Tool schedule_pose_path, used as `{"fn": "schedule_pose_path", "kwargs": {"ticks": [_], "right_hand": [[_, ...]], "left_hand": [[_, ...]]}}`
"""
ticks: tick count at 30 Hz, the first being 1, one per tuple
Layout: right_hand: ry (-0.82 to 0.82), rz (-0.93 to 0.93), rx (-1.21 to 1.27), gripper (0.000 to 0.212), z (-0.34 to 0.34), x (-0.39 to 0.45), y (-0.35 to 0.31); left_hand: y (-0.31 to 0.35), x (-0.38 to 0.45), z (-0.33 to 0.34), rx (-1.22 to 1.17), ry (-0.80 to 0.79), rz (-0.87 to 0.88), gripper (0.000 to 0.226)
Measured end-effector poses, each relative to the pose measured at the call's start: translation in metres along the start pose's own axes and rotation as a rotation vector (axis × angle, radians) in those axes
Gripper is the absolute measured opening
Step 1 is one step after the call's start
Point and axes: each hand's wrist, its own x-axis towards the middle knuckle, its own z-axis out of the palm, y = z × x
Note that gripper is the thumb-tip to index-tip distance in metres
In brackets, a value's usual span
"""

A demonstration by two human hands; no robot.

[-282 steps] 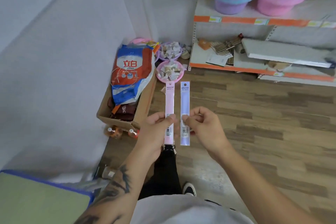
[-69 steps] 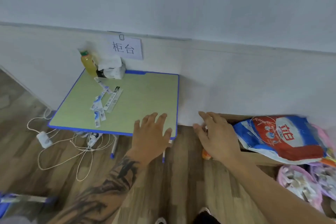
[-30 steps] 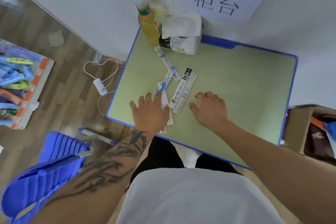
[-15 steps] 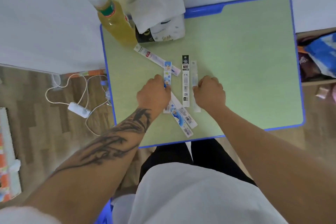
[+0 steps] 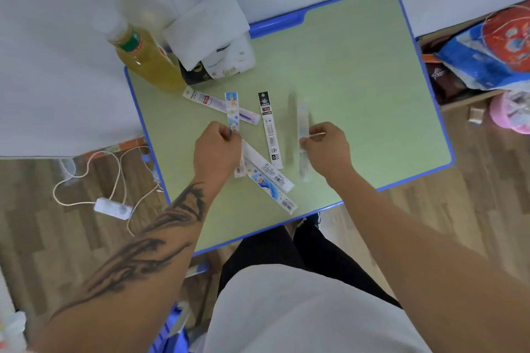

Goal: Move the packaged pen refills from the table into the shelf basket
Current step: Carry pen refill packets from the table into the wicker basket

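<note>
1. While the left hand (image 5: 217,149) pinches one cartoon-printed refill pack (image 5: 232,110), the right hand (image 5: 327,146) pinches one clear pack (image 5: 303,123) (blurred)
2. Four more packs (image 5: 269,126) lie on the green table (image 5: 358,94)
3. One bottle (image 5: 146,61) stands beside one tissue pack (image 5: 218,49)

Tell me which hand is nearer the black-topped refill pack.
Left, narrowly. The left hand pinches a cartoon-printed pack just left of the black-topped pack; the right hand holds a blurred clear pack farther to its right.

The counter (image 5: 358,89) is pale green, edged blue. One refill pack (image 5: 233,112) shows blue cartoon prints; another (image 5: 269,126) has a black header. The bottle (image 5: 146,61) holds yellow drink.
</note>
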Motion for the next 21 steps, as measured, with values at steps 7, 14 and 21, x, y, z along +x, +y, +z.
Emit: {"fn": "schedule_pose_path", "kwargs": {"ticks": [7,14,21], "right_hand": [[-0.046,-0.042,0.308,0.008,-0.047,-0.015,0.020],[-0.016,-0.067,0.516,0.008,-0.120,-0.035,0.060],[0.023,-0.082,0.751,0.006,-0.237,-0.061,0.142]], "left_hand": [[0.029,-0.027,0.023,0.057,-0.101,0.143,0.013],[0.094,-0.086,0.078,-0.138,-0.268,0.200,0.012],[0.184,-0.200,0.155,-0.240,-0.425,0.300,0.012]]}}
